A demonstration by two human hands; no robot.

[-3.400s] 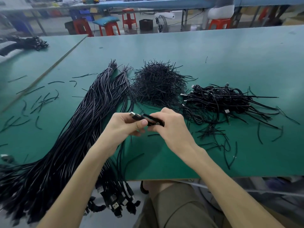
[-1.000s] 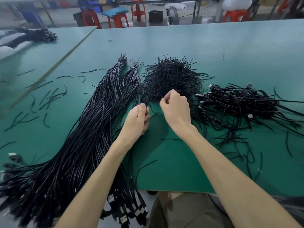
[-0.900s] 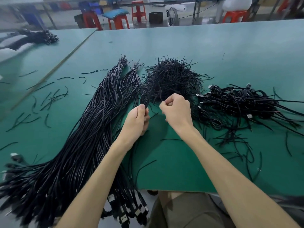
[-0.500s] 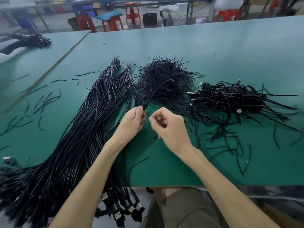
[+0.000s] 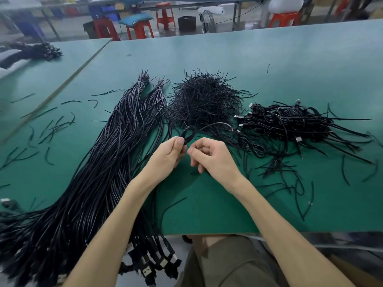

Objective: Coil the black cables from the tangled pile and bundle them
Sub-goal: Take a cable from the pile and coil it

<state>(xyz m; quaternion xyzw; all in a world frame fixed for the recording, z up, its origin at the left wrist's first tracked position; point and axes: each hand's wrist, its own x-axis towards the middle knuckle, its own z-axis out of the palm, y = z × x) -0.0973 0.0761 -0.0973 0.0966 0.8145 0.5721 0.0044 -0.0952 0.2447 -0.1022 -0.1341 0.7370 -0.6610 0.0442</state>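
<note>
Step in hand, as we read it: starting a coil on one cable [image 5: 187, 139].

- Left hand [image 5: 165, 156]: thumb and forefinger pinch a small loop of the cable, held just above the table [image 5: 228, 204]. The free end arcs up and to the right, with bare wire at the tip.
- Right hand [image 5: 213, 160]: close beside the left, fingers curled in. We cannot tell if it holds a tie or nothing.
- The rest of the cable seems to run back under the left hand toward the long-cable pile [image 5: 99, 172], but the route is hidden.

How we do it well:
- Keep the left pinch fixed as the anchor and let the right hand feed the turns.
- Match each turn to the first loop, since uneven turns make a sloppy bundle.
- Draw slack out along the pile's run, not across it, or the neighbours snag and get dragged along.
- Tuck the bare end inside the coil before tying.
- The tie pile [image 5: 203, 100] is right behind the hands, so we take one tie only and wrap it at the pinch point.
- The finished coil goes right, with the finished bundles [image 5: 290, 123].
</note>
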